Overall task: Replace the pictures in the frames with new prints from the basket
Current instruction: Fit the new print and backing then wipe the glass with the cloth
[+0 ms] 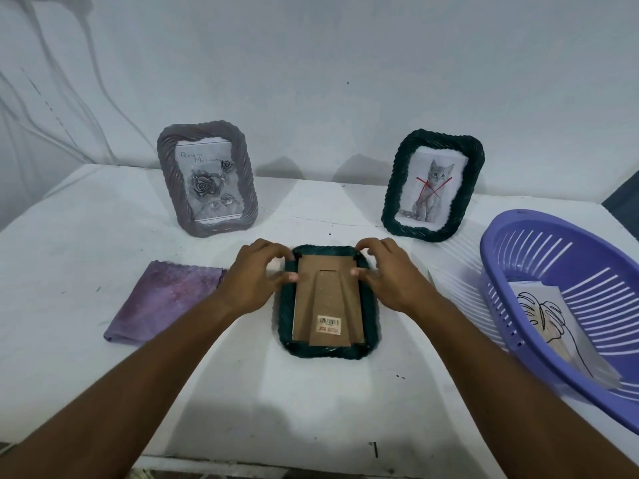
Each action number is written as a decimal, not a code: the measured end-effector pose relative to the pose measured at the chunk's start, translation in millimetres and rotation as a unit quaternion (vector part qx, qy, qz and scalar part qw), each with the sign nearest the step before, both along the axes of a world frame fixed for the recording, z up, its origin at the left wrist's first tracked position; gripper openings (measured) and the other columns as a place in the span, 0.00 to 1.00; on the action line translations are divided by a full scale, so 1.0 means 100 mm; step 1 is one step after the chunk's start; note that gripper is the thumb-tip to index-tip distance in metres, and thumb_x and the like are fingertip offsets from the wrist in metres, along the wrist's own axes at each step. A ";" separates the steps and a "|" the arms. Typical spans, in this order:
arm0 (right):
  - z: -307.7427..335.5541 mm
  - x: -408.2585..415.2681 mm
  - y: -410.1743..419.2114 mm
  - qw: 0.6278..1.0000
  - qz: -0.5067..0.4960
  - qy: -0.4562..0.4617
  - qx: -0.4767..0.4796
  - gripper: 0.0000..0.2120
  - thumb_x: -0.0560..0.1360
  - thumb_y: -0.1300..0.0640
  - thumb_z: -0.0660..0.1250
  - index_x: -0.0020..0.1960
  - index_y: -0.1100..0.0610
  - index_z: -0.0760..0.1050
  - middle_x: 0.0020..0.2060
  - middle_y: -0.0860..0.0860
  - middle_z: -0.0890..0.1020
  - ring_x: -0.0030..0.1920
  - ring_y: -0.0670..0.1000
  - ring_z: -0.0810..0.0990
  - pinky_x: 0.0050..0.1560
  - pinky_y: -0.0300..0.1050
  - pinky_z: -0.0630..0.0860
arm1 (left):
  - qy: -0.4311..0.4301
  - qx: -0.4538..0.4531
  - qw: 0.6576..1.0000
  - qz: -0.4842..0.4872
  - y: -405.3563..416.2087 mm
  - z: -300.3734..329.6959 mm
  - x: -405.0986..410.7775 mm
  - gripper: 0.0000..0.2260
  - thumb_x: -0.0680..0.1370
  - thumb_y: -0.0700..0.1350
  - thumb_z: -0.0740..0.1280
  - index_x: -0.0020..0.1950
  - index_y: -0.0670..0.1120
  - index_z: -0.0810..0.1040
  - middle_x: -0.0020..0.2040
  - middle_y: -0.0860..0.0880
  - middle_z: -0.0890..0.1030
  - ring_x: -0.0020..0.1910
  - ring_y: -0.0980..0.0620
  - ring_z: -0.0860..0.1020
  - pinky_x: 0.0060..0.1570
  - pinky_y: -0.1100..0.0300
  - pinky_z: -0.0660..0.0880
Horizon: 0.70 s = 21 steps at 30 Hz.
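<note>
white bench (242, 402) | purple slatted plastic basket (498, 243), prints inside, at right | dark green ropework picture frame (285, 312) face-down, centre | left hand (254, 276) and right hand (387, 271) pinch its top corners, thumbs on cardboard backing (321, 299) (clips small) | advice: turn tabs evenly, lift backing flat

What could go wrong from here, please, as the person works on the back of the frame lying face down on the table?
1. Both hands, left and right, press at the top of the cardboard backing; forcing it may bend the board or its small corner tabs.
2. The face-down frame lies front-down on the table, so sliding it could scratch the front.
3. The purple basket with new prints seems to overhang the table edge; an elbow nudge might tip it.
</note>
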State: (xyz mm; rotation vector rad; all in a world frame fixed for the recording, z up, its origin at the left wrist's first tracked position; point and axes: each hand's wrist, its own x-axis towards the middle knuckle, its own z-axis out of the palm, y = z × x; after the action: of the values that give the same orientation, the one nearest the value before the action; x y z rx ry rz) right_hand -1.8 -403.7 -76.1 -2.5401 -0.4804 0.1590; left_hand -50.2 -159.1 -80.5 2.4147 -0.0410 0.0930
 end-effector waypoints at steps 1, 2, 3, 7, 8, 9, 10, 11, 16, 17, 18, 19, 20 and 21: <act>0.01 -0.07 -0.05 0.999 0.011 -0.032 -0.005 0.17 0.77 0.50 0.65 0.64 0.48 0.69 0.63 0.50 0.71 0.62 0.52 0.68 0.61 0.45 0.68 | -0.016 0.008 1.000 -0.009 0.03 -0.01 -0.07 0.10 0.71 0.49 0.73 0.52 0.52 0.80 0.51 0.54 0.75 0.55 0.50 0.72 0.54 0.53 0.72; 0.03 -0.15 -0.10 0.997 0.033 -0.063 -0.012 0.15 0.77 0.51 0.65 0.63 0.49 0.70 0.61 0.49 0.71 0.61 0.49 0.67 0.58 0.40 0.66 | -0.026 0.017 0.999 -0.026 0.07 -0.01 -0.15 0.08 0.72 0.48 0.73 0.50 0.52 0.81 0.50 0.56 0.76 0.54 0.52 0.72 0.54 0.55 0.72; 0.04 -0.23 -0.14 0.994 0.061 -0.083 -0.023 0.14 0.77 0.51 0.65 0.62 0.49 0.72 0.60 0.48 0.73 0.58 0.47 0.67 0.56 0.37 0.63 | -0.031 0.026 0.998 -0.052 0.09 -0.01 -0.22 0.08 0.72 0.49 0.73 0.50 0.52 0.82 0.50 0.57 0.77 0.53 0.54 0.72 0.54 0.57 0.71; 0.05 -0.47 -0.28 0.976 0.190 -0.071 -0.077 0.17 0.74 0.46 0.67 0.60 0.50 0.76 0.57 0.46 0.76 0.56 0.46 0.68 0.54 0.39 0.66 | -0.048 0.061 0.979 -0.190 0.11 -0.02 -0.45 0.17 0.70 0.61 0.67 0.52 0.54 0.83 0.51 0.61 0.78 0.54 0.61 0.69 0.55 0.74 0.63; 0.03 -0.49 -0.31 0.972 0.209 -0.068 -0.085 0.19 0.73 0.45 0.68 0.61 0.50 0.77 0.57 0.46 0.76 0.57 0.46 0.69 0.55 0.41 0.69 | -0.053 0.073 0.973 -0.211 0.10 -0.04 -0.48 0.18 0.70 0.62 0.66 0.53 0.53 0.83 0.52 0.60 0.78 0.54 0.61 0.69 0.55 0.74 0.63; 0.01 -0.50 -0.34 0.968 0.223 -0.069 -0.089 0.20 0.72 0.43 0.68 0.61 0.51 0.77 0.57 0.46 0.77 0.57 0.47 0.69 0.55 0.42 0.70 | -0.060 0.086 0.969 -0.224 0.08 -0.06 -0.50 0.19 0.70 0.62 0.65 0.53 0.53 0.83 0.53 0.58 0.79 0.54 0.60 0.69 0.55 0.73 0.64; 0.00 -0.49 -0.37 0.966 0.232 -0.073 -0.092 0.21 0.72 0.42 0.68 0.61 0.51 0.77 0.58 0.46 0.77 0.57 0.47 0.70 0.55 0.42 0.70 | -0.066 0.096 0.966 -0.231 0.08 -0.07 -0.51 0.19 0.71 0.62 0.65 0.53 0.52 0.83 0.53 0.57 0.80 0.54 0.59 0.69 0.54 0.71 0.65; 0.00 -0.49 -0.38 0.964 0.239 -0.075 -0.094 0.22 0.72 0.41 0.68 0.61 0.51 0.78 0.58 0.46 0.77 0.57 0.48 0.70 0.55 0.42 0.71 | -0.072 0.103 0.964 -0.233 0.07 -0.08 -0.51 0.19 0.71 0.62 0.65 0.53 0.52 0.84 0.53 0.56 0.80 0.54 0.58 0.69 0.54 0.69 0.65; 0.02 -0.46 -0.39 0.961 0.247 -0.069 -0.101 0.26 0.69 0.35 0.66 0.60 0.51 0.79 0.58 0.46 0.77 0.57 0.48 0.70 0.55 0.44 0.72 | -0.053 0.133 0.963 -0.230 0.08 -0.03 -0.53 0.22 0.69 0.65 0.65 0.54 0.53 0.84 0.55 0.56 0.80 0.56 0.56 0.70 0.53 0.61 0.70; 0.02 -0.46 -0.39 0.960 0.249 -0.072 -0.107 0.28 0.68 0.33 0.63 0.60 0.50 0.79 0.58 0.45 0.77 0.57 0.48 0.70 0.54 0.45 0.73 | -0.050 0.141 0.962 -0.229 0.08 -0.02 -0.53 0.23 0.68 0.66 0.65 0.54 0.53 0.84 0.55 0.57 0.79 0.56 0.55 0.70 0.53 0.58 0.71; 0.02 -0.46 -0.38 0.958 0.252 -0.078 -0.116 0.30 0.68 0.31 0.60 0.59 0.50 0.79 0.58 0.44 0.77 0.57 0.47 0.71 0.54 0.46 0.73 | -0.053 0.147 0.961 -0.228 0.08 -0.02 -0.53 0.23 0.68 0.67 0.65 0.53 0.54 0.84 0.55 0.57 0.79 0.56 0.55 0.70 0.52 0.56 0.72; 0.03 -0.46 -0.38 0.955 0.255 -0.083 -0.124 0.30 0.68 0.30 0.59 0.59 0.49 0.79 0.57 0.44 0.77 0.56 0.47 0.71 0.53 0.47 0.73 | -0.056 0.152 0.960 -0.227 0.07 -0.02 -0.53 0.22 0.68 0.67 0.65 0.53 0.54 0.84 0.55 0.58 0.79 0.56 0.55 0.70 0.52 0.54 0.73; 0.03 -0.46 -0.37 0.953 0.259 -0.089 -0.130 0.30 0.68 0.30 0.58 0.58 0.48 0.80 0.56 0.43 0.77 0.56 0.47 0.71 0.53 0.47 0.73 | -0.059 0.156 0.960 -0.226 0.07 -0.02 -0.53 0.22 0.68 0.67 0.65 0.53 0.55 0.84 0.55 0.58 0.79 0.56 0.55 0.71 0.51 0.53 0.73; 0.04 -0.46 -0.36 0.951 0.262 -0.094 -0.134 0.29 0.68 0.31 0.58 0.57 0.48 0.80 0.56 0.43 0.77 0.56 0.47 0.70 0.52 0.47 0.72 | -0.063 0.157 0.960 -0.223 0.07 -0.03 -0.53 0.21 0.68 0.66 0.65 0.52 0.55 0.84 0.54 0.59 0.79 0.55 0.55 0.70 0.51 0.52 0.73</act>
State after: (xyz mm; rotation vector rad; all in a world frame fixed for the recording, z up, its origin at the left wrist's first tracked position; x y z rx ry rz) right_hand -47.6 -439.3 -72.1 -2.6391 -1.2852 0.1856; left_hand -103.3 -152.3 -83.2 2.6457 -0.7032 0.0331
